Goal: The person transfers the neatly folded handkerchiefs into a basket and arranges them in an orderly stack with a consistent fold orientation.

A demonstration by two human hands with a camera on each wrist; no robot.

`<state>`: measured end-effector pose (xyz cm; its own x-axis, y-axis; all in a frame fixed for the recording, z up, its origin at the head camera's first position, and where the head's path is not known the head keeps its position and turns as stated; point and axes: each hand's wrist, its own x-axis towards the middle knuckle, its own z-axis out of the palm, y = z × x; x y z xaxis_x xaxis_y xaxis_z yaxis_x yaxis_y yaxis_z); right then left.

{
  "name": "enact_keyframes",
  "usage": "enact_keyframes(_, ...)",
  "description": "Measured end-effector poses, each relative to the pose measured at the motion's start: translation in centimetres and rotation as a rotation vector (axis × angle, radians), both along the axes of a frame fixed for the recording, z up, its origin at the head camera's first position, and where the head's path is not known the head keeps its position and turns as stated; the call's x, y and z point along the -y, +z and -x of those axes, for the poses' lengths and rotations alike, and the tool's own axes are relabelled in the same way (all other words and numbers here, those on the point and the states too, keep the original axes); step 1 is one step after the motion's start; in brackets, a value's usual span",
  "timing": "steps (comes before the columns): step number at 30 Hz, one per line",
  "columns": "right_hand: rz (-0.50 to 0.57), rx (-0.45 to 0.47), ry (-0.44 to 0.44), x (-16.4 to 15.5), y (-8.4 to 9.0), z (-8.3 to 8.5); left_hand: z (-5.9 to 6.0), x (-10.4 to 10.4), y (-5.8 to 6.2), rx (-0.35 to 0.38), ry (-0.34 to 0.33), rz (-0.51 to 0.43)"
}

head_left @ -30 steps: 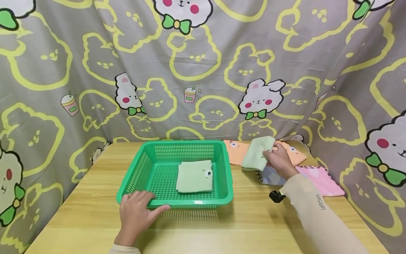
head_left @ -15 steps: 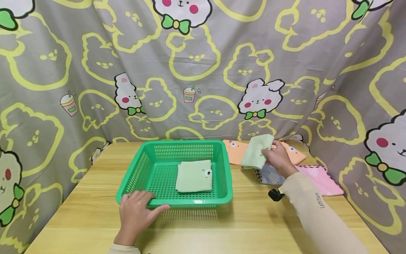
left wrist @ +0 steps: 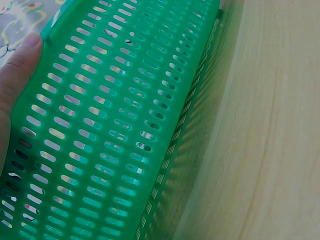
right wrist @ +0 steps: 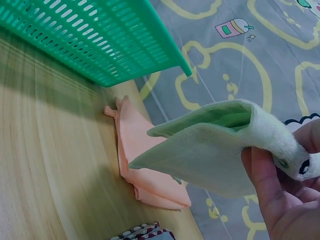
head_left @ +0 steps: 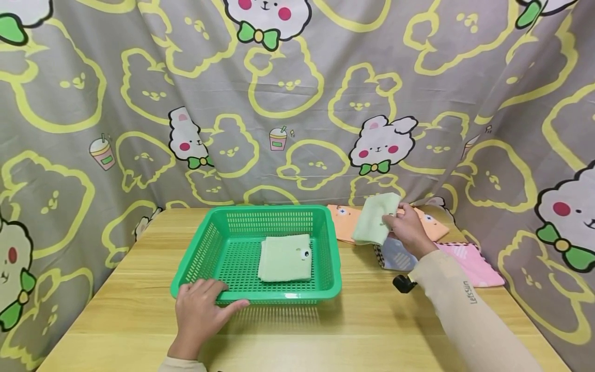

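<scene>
A green slotted basket (head_left: 209, 243) stands on the wooden table with a folded pale green cloth (head_left: 285, 258) lying flat inside. My left hand (head_left: 201, 310) rests on the basket's near left rim, thumb against the front wall (left wrist: 100, 130). To the right of the basket my right hand (head_left: 405, 227) pinches a second folded pale green cloth (head_left: 374, 219) and holds it lifted above an orange cloth (head_left: 346, 222). The right wrist view shows that green cloth (right wrist: 210, 150) folded over between my fingers (right wrist: 270, 190), with the orange cloth (right wrist: 145, 160) on the table beneath.
A pink cloth (head_left: 469, 263) and a grey checked cloth (head_left: 392, 258) lie at the right, near the table's edge. A small black object (head_left: 402, 284) sits by my right forearm. A patterned curtain (head_left: 297, 103) closes off the back and both sides.
My right hand has raised the green cloth slightly and shifted it a little to the left. The left hand and the basket stay put.
</scene>
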<state>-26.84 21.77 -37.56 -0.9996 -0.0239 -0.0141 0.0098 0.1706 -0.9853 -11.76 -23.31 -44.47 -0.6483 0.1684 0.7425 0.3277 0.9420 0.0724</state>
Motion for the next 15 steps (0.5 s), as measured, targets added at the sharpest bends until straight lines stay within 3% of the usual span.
enact_keyframes(15, 0.022, -0.013, 0.018, 0.75, 0.8, -0.02, -0.06, 0.03, 0.0, -0.014, -0.003, 0.003)
